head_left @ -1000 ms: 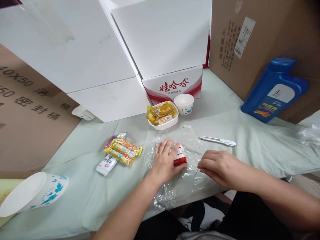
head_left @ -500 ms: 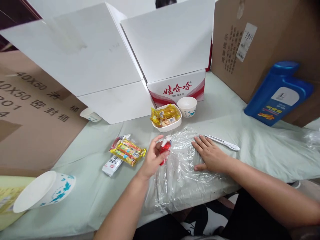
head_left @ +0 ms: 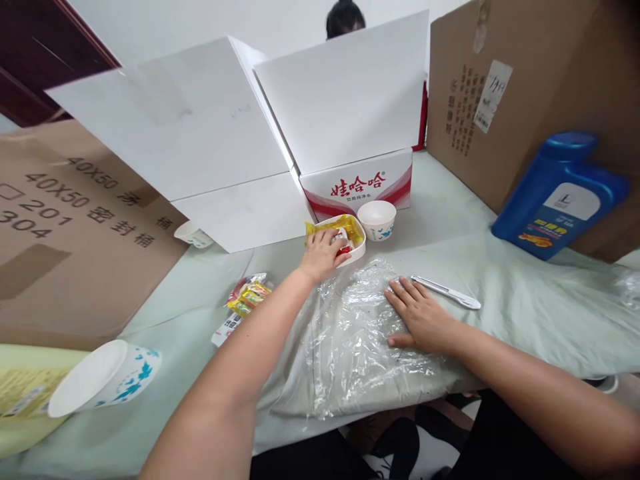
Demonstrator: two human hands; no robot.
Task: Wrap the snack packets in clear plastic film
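My left hand point(head_left: 320, 253) reaches over the white oval dish point(head_left: 356, 251) of yellow snack packets point(head_left: 345, 223) and is closed on a small red and white packet point(head_left: 342, 244) at the dish. My right hand point(head_left: 420, 317) lies flat, fingers spread, on a sheet of clear plastic wrap point(head_left: 350, 340) spread on the pale green tablecloth. A white utility knife point(head_left: 447, 292) lies just beyond my right fingertips. More snack packets point(head_left: 249, 293) lie left of my forearm.
A small white bowl point(head_left: 377, 219) stands beside the dish. Behind are an open white carton with red lettering point(head_left: 357, 183), brown cardboard boxes point(head_left: 500, 87), a blue jug point(head_left: 560, 193). A paper cup point(head_left: 107, 377) lies on its side at the left. A person's head shows behind the carton.
My left hand lifted the red and white packet off the plastic wrap and carried it up to the dish. My right hand moved from pinching the wrap to lying flat on it.
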